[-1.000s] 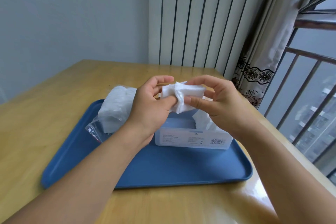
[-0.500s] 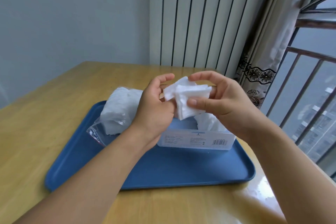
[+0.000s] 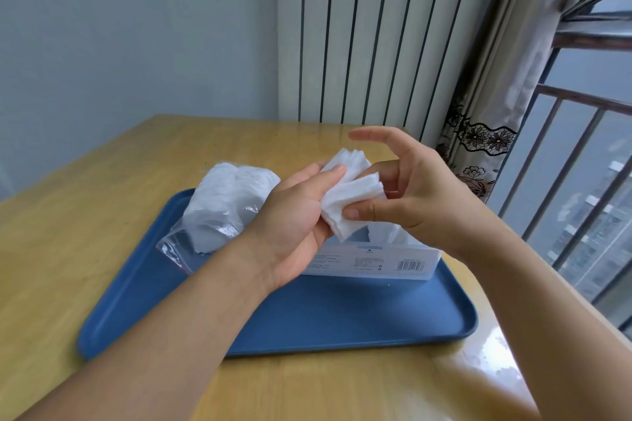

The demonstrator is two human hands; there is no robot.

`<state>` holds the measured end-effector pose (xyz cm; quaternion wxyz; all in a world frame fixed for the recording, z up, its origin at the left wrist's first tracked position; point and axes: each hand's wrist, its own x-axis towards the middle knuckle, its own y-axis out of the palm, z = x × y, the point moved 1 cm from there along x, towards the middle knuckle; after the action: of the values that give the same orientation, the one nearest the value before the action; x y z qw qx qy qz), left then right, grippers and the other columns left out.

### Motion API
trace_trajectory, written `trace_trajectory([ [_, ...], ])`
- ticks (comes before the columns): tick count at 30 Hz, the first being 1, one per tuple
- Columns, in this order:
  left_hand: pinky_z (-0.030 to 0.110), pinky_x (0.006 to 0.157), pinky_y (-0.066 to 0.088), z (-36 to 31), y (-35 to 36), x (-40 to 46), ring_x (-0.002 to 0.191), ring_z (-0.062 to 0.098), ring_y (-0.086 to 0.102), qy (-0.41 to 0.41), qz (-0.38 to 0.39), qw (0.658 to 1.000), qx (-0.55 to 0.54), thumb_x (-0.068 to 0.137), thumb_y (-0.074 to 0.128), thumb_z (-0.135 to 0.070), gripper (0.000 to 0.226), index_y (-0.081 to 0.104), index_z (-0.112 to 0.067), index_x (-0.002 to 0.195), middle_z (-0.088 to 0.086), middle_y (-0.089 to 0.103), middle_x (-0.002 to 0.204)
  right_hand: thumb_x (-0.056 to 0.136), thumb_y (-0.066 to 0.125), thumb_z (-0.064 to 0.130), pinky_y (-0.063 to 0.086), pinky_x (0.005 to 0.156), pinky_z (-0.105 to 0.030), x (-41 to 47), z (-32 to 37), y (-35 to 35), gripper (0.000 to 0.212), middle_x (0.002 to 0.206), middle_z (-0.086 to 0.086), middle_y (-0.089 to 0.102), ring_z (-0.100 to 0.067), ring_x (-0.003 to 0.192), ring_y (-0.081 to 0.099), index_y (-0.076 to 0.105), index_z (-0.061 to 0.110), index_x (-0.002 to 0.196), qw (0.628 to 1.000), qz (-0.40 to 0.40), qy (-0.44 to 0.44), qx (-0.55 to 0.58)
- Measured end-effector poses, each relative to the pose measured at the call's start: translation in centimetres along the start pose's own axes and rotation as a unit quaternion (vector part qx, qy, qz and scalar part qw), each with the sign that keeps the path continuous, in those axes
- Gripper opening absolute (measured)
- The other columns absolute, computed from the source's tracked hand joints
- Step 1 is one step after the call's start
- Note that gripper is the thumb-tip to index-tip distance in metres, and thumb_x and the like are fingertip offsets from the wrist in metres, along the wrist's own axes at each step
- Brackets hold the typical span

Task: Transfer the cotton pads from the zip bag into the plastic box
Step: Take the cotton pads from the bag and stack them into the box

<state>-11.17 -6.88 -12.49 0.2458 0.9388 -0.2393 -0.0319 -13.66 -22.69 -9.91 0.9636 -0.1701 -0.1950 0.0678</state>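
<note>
Directly beneath both hands sits the clear rectangular plastic box (image 3: 372, 258); the left hand (image 3: 294, 215) and right hand (image 3: 413, 195) pinch a fanned stack of white cotton pads (image 3: 352, 195).

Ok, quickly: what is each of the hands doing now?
Left hand: holds the cotton pads.
Right hand: thumb pinches the same pads, index finger raised.

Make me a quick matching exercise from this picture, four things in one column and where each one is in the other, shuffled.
Things:
1. cotton pads
2. zip bag
3. plastic box
4. tray

Places:
A. directly on the wooden table
B. held between both hands, above the box
C. lying on the tray's left side
D. standing on the tray's right side

Pairs: 1-B, 2-C, 3-D, 4-A
</note>
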Motion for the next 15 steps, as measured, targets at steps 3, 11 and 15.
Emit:
trace_trajectory([
  [3,0.045,0.106,0.050,-0.03,0.00,-0.05,0.121,0.032,0.065,0.011,-0.009,1.000,-0.007,0.105,0.047,-0.018,0.033,0.056,-0.008,0.136,0.016,0.070,0.127,0.066,0.089,-0.007,0.056,0.080,-0.063,0.07,-0.03,0.42,0.089,0.098,-0.019,0.066,-0.051,0.081,0.064,0.049,0.024,0.139,0.999,-0.030,-0.016,-0.017],
  [11,0.044,0.099,0.055,-0.28,-0.12,-0.03,0.116,0.034,0.068,0.019,-0.027,0.999,-0.009,0.103,0.048,-0.012,0.028,0.059,-0.007,0.129,0.020,0.071,0.122,0.062,0.093,-0.002,0.055,0.055,-0.030,0.02,-0.23,1.00,0.089,0.107,-0.003,0.062,-0.017,0.055,0.059,0.052,0.025,0.136,0.994,-0.082,-0.034,-0.061],
  [15,0.053,0.106,0.049,-0.24,-0.10,0.06,0.118,0.038,0.065,0.016,-0.038,0.999,-0.009,0.103,0.045,-0.013,0.026,0.060,-0.007,0.123,0.022,0.070,0.123,0.061,0.093,-0.001,0.057,0.058,-0.031,0.03,-0.20,0.92,0.084,0.102,-0.003,0.063,-0.017,0.058,0.062,0.056,0.026,0.131,0.994,-0.083,-0.022,-0.062],
])
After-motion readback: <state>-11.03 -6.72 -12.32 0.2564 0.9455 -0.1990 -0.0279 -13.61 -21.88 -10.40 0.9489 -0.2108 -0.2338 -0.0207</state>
